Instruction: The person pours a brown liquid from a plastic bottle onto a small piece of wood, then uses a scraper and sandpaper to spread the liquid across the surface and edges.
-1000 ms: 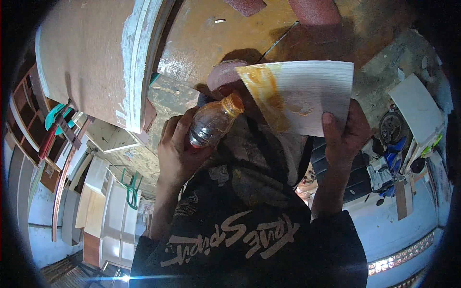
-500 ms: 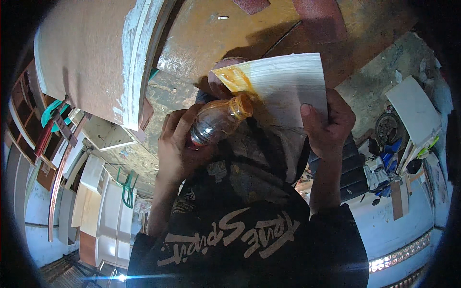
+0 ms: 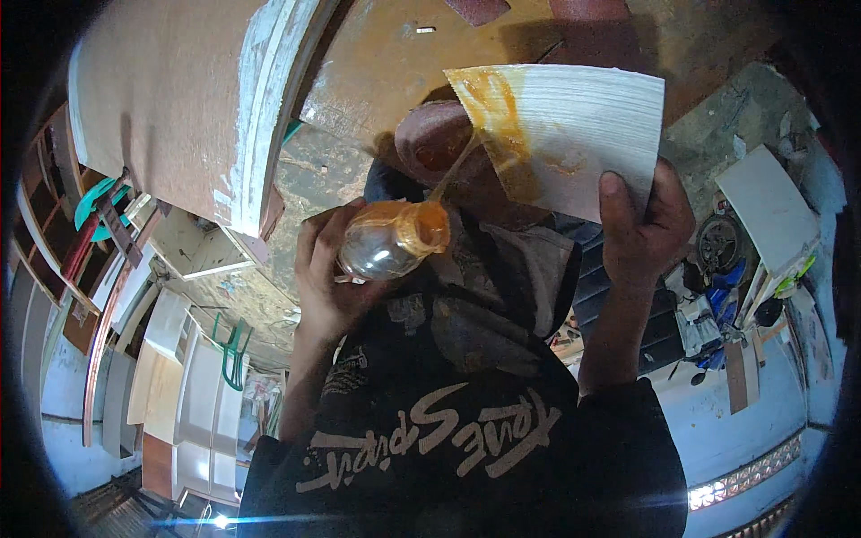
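Note:
My left hand (image 3: 323, 260) is wrapped round a clear plastic bottle (image 3: 372, 247), tilted with its open mouth to the right. Amber, sticky glue (image 3: 491, 108) coats the bottle's neck and lies smeared along the left end of a pale, finely lined sheet (image 3: 592, 121). Between bottle and sheet stretches a thin strand of glue. The sheet's lower right corner is pinched in my right hand (image 3: 650, 220), thumb on top and fingers behind. Bottle and sheet are apart. Below the sheet's left end shows a rounded reddish-brown piece (image 3: 421, 134), partly covered.
A large wooden panel (image 3: 170, 99) with a white-smeared edge stands at the left. Brown board (image 3: 377, 72) lies ahead, with reddish pieces at its far side. A white panel (image 3: 771, 202) and a motorbike (image 3: 713, 296) are at the right; a green plastic chair (image 3: 235, 350) is lower left.
My right hand has moved the sheet up and to the right. The bottle has shifted slightly left and down, and a glue strand now spans the wider gap between them.

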### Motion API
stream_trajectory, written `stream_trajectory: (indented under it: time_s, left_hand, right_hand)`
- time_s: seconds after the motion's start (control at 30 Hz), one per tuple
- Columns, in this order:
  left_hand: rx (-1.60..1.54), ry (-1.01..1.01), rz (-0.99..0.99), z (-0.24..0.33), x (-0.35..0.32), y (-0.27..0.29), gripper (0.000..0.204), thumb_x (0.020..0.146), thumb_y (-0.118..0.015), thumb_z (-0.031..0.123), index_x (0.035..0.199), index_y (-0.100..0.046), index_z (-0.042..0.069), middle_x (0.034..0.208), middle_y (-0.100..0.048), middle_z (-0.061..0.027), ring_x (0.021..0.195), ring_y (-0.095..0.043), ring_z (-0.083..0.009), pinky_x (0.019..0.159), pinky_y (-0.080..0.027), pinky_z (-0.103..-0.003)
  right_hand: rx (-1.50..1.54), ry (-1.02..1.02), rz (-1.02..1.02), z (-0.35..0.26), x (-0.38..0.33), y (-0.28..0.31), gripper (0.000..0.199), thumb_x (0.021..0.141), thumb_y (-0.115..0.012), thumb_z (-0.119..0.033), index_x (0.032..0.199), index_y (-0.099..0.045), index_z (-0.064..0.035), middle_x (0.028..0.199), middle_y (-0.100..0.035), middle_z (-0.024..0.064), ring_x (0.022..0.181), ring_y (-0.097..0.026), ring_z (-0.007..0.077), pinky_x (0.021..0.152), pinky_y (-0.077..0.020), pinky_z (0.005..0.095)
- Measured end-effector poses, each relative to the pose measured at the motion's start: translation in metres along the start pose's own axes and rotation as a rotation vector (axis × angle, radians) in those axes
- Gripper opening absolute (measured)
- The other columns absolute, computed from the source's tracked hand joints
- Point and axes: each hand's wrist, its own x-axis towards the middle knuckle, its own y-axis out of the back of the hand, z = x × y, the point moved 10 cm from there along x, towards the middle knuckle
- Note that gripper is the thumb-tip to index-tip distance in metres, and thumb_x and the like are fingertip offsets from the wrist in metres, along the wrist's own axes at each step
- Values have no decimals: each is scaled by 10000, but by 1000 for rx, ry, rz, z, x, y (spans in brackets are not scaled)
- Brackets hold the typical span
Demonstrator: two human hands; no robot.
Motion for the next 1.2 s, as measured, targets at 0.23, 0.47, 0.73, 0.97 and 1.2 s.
stream_trajectory:
  time_s: [0.23, 0.47, 0.73, 0.97, 1.2]
  left_hand:
    - [6, 22, 41, -14, -21, 0, 843, 628, -923, 166, 1339, -497, 14, 1287, -602, -203, 1139, -593, -383, 964, -491, -477]
    - [-122, -21, 304, -25, -59, 31, 720, 728, -858, 262, 1310, -525, 1, 1216, -608, -181, 1146, -603, -362, 956, -515, -468]
    - [-19, 145, 512, -10, -70, 73, 859, 690, -912, 282, 1351, -427, 23, 1238, -575, -158, 1150, -595, -300, 995, -492, -394]
    - [-65, -175, 600, -10, -75, 70, 759, 775, -828, 438, 1310, -530, -10, 1239, -632, -193, 1103, -609, -369, 928, -502, -478]
    - [39, -241, 322, 38, -35, 49, 741, 653, -880, 175, 1324, -598, 36, 1162, -607, -140, 1084, -585, -320, 914, -483, -436]
  right_hand:
    - [-131, 17, -111, -3, -12, -18, 223, 879, -716, -153, 1016, -692, 22, 861, -702, 66, 779, -644, 107, 702, -528, 279]
    - [-114, 54, -74, -15, -18, -25, 257, 899, -686, -154, 1064, -684, 43, 897, -714, 94, 840, -662, 118, 759, -542, 297]
    - [-15, 91, -29, -20, -29, -31, 217, 895, -671, -68, 1073, -672, 54, 900, -710, 89, 865, -645, 107, 789, -539, 304]
    - [102, 95, -50, -37, -41, -30, 196, 904, -668, -54, 1064, -663, 59, 902, -700, 60, 847, -614, 88, 776, -513, 269]
    - [569, -176, -128, -19, -67, -4, 391, 837, -725, -132, 1183, -638, 28, 1046, -693, 87, 954, -647, 168, 856, -522, 317]
